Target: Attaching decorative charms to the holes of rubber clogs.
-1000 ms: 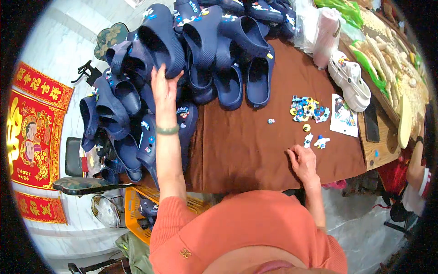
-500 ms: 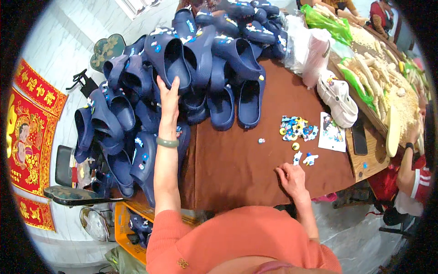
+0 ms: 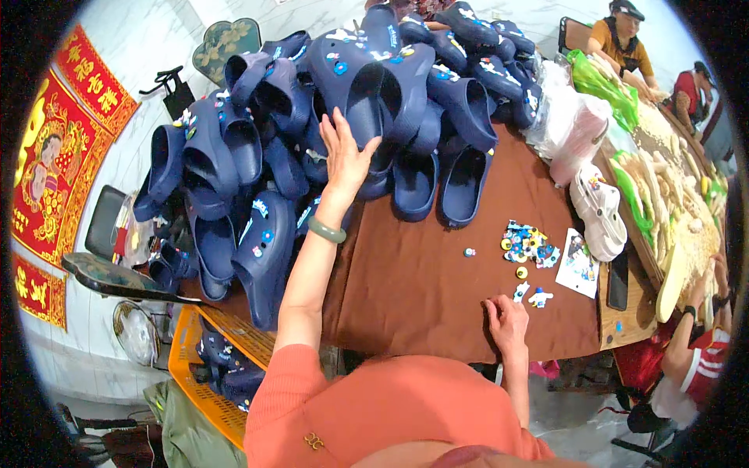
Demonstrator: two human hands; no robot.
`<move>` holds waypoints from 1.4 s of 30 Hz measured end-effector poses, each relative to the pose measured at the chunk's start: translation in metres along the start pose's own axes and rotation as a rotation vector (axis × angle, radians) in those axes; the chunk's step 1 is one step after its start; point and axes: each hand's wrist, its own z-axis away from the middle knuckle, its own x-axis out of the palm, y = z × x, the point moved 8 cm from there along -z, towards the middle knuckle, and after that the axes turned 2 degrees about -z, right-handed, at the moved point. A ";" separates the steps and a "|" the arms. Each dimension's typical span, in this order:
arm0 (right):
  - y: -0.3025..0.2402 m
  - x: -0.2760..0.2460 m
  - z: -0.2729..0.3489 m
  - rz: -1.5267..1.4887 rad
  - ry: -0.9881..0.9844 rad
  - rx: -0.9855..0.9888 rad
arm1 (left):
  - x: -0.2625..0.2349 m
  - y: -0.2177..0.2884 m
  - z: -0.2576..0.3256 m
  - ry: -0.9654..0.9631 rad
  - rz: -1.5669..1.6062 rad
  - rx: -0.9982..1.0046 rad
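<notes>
My left hand (image 3: 343, 156) reaches far across the brown table (image 3: 421, 281), fingers spread open and laid against a navy clog (image 3: 367, 97) in the heap of navy clogs (image 3: 257, 156) at the far left, gripping nothing. My right hand (image 3: 507, 324) rests flat near the table's near edge, fingers loosely open and empty, just beside two small white charms (image 3: 530, 295), with the pile of colourful charms (image 3: 527, 243) farther off.
</notes>
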 end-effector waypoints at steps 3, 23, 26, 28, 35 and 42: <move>0.007 0.007 -0.005 0.039 -0.026 0.001 | 0.004 0.001 0.002 0.038 -0.005 0.039; -0.002 0.006 -0.003 0.041 -0.014 0.003 | -0.026 -0.020 0.002 0.075 -0.395 0.139; 0.003 0.007 -0.002 0.078 -0.022 0.031 | -0.024 -0.007 0.013 0.037 -0.307 0.168; 0.000 -0.002 -0.004 0.035 -0.022 0.073 | -0.032 0.011 0.030 0.033 -0.242 0.258; 0.008 0.010 -0.008 -0.006 -0.040 -0.024 | 0.003 0.048 0.168 -0.656 0.330 -0.017; 0.016 0.003 0.007 -0.056 0.109 -0.100 | 0.054 0.084 0.222 -0.943 0.276 0.055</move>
